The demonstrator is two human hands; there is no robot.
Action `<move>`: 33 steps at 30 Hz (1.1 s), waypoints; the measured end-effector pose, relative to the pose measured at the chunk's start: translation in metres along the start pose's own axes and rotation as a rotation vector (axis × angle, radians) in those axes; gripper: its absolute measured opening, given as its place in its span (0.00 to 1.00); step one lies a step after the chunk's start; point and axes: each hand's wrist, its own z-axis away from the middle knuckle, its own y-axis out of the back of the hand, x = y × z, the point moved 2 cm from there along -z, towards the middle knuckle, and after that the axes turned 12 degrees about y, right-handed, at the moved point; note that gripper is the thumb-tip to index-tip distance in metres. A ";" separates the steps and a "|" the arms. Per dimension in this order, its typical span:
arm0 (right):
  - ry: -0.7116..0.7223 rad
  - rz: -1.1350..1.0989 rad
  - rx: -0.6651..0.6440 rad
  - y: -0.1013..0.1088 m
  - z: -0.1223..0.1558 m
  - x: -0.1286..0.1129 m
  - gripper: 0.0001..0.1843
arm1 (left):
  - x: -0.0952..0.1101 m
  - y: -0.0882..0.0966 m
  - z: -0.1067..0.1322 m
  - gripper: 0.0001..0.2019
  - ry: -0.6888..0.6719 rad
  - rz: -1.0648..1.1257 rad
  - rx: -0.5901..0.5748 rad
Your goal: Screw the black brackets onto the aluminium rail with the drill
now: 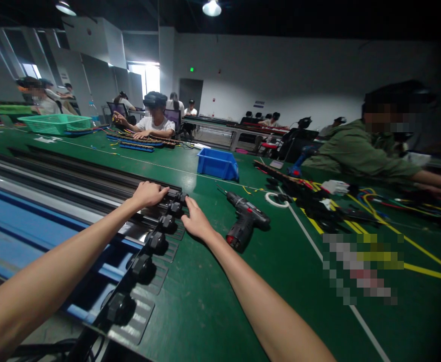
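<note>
My left hand (pixel 150 194) lies over the far dark metal rails (pixel 103 183), its fingers stretched toward their capped ends. At those ends my right hand (pixel 198 221) is spread, fingertips beside the farthest black cable glands (pixel 176 206); whether it presses on them I cannot tell. Several more hexagonal black glands run toward me, a large one (pixel 119 307) being nearest, each with a slotted metal plate (pixel 139 314) beside it. Just right of my right hand lies a black cordless drill (pixel 248 216) with its bit pointing away.
A blue bin (pixel 217 163) and a green basket (pixel 56 124) stand farther back on the green table (pixel 205 286). White tape (pixel 276 199) lies past the drill, near cables and yellow strips (pixel 427 269). A co-worker in a green sleeve (pixel 341 151) reaches in at right; others sit behind.
</note>
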 end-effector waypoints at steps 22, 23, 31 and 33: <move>0.808 -0.055 -0.072 -0.025 0.026 -0.193 0.22 | -0.003 0.005 0.006 0.38 -0.026 0.063 -0.002; 0.891 -0.038 -0.134 -0.037 0.035 -0.201 0.23 | -0.003 0.005 0.006 0.38 -0.026 0.058 -0.001; 0.868 0.199 -0.282 -0.068 0.063 -0.211 0.24 | -0.002 0.005 0.005 0.39 -0.034 0.062 0.002; 0.857 0.231 -0.288 -0.065 0.062 -0.213 0.22 | -0.003 0.004 0.005 0.39 -0.039 0.069 0.004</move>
